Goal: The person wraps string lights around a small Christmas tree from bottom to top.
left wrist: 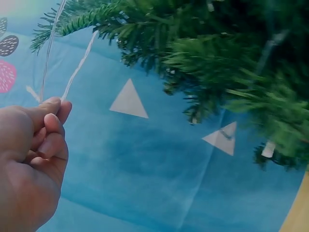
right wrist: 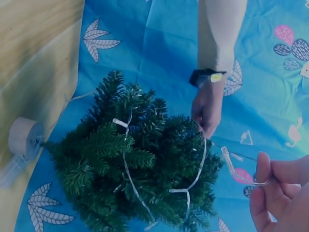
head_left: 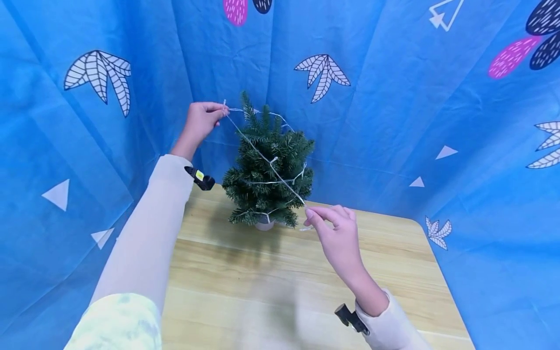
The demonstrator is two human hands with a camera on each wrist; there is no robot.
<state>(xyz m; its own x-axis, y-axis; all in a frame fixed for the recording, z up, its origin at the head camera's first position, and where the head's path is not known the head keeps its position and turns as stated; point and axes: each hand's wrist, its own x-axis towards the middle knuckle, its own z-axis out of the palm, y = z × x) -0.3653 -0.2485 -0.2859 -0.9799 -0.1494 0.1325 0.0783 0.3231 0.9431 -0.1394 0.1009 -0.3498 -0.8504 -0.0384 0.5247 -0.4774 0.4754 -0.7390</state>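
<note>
A small green artificial Christmas tree (head_left: 267, 160) stands in a white pot (head_left: 264, 226), with a thin string of fairy lights (head_left: 283, 181) looped around its branches. At the tree's upper left, my left hand (head_left: 202, 120) pinches the light string between thumb and fingertips. Two lengths of the wire run up from those fingertips in the left wrist view. Lower down, in front of the tree's right side, my right hand (head_left: 340, 238) pinches another part of the string. Between both hands the wire stretches diagonally across the tree's front. A clear bulb (right wrist: 225, 153) sticks up near my right fingertips.
Light wood-grain table (head_left: 376, 272) lies under the tree. Blue cloth (head_left: 376, 146) printed with leaves and triangles hangs close behind and along both sides. Each wrist wears a black strap with a small device (head_left: 204, 181).
</note>
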